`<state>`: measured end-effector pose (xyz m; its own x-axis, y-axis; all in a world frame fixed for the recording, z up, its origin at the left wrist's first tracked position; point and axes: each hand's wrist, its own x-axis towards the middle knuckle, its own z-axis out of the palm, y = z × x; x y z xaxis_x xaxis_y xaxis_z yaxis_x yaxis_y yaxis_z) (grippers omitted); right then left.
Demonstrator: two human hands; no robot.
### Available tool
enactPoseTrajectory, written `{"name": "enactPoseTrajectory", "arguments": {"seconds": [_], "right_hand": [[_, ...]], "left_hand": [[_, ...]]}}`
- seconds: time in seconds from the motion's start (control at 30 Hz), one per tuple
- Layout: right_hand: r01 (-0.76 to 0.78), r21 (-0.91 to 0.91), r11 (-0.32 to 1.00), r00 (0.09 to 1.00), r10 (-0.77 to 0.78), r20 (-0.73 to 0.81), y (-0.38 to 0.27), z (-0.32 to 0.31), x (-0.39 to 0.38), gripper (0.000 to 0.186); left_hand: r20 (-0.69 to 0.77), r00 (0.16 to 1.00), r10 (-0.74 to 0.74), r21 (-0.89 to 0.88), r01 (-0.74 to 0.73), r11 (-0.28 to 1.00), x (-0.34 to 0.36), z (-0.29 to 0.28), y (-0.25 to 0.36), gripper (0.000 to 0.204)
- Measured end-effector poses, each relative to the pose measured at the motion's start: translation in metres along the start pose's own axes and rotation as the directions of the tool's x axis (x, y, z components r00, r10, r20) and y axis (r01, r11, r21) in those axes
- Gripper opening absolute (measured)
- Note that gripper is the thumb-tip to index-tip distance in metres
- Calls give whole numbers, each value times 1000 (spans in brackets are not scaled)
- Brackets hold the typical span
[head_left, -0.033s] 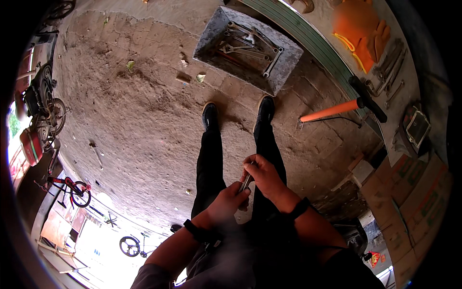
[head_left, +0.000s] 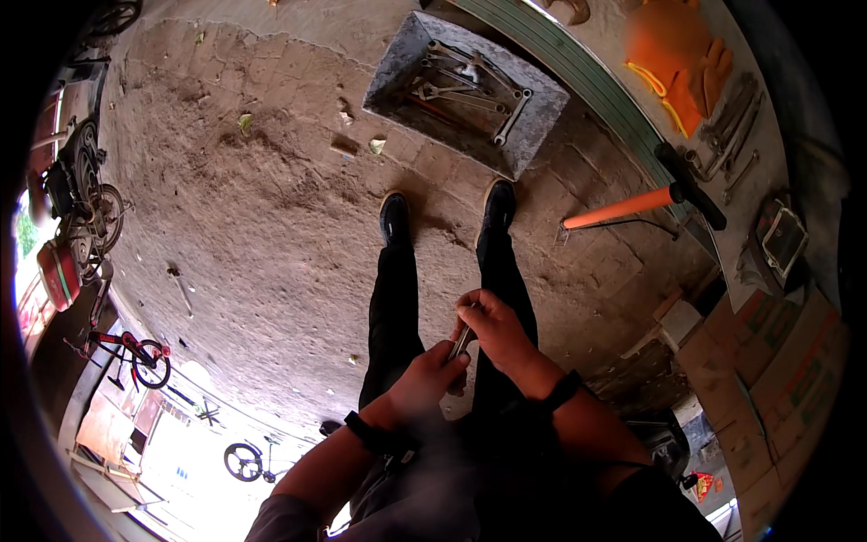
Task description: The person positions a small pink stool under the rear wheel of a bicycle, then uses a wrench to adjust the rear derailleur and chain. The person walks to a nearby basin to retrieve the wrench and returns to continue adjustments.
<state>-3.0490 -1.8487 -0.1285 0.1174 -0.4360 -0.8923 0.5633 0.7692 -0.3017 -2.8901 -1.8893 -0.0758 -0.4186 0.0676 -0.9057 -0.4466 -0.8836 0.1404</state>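
Observation:
In front of my lap, both hands meet on a slim silver metal tool (head_left: 463, 341) with a shaft like a wrench's; its two ends are hidden by my fingers. My left hand (head_left: 426, 379) is closed round the lower end. The fingers of my right hand (head_left: 499, 334) pinch the upper end, a little higher and to the right. Beyond my feet, a grey metal tray (head_left: 388, 79) stands on the floor. Several wrenches lie in it, including a combination wrench (head_left: 513, 118) along its right side.
To the right, an orange hand pump (head_left: 623, 209) with a black handle leans at a green-edged bench (head_left: 768, 185). Orange gloves (head_left: 670, 68) and more wrenches (head_left: 730, 135) lie on it. Flattened cardboard (head_left: 768, 379) is lower right. A motorcycle (head_left: 86, 199) and a red bicycle (head_left: 135, 350) stand left.

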Motion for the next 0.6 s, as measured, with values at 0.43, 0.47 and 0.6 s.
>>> {"name": "enactPoseTrajectory", "arguments": {"seconds": [0.43, 0.47, 0.6], "right_hand": [[-11, -14, 1000, 1000, 11, 11, 2, 2, 2, 17], [-13, -8, 1000, 1000, 13, 14, 1, 2, 2, 17], [-19, -12, 1000, 1000, 19, 21, -2, 4, 1, 18]], "left_hand": [[-8, 1000, -23, 27, 23, 999, -2, -3, 0, 26], [-8, 1000, -25, 20, 25, 999, -2, -3, 1, 26], [-4, 1000, -19, 28, 19, 999, -1, -6, -4, 27]]}}
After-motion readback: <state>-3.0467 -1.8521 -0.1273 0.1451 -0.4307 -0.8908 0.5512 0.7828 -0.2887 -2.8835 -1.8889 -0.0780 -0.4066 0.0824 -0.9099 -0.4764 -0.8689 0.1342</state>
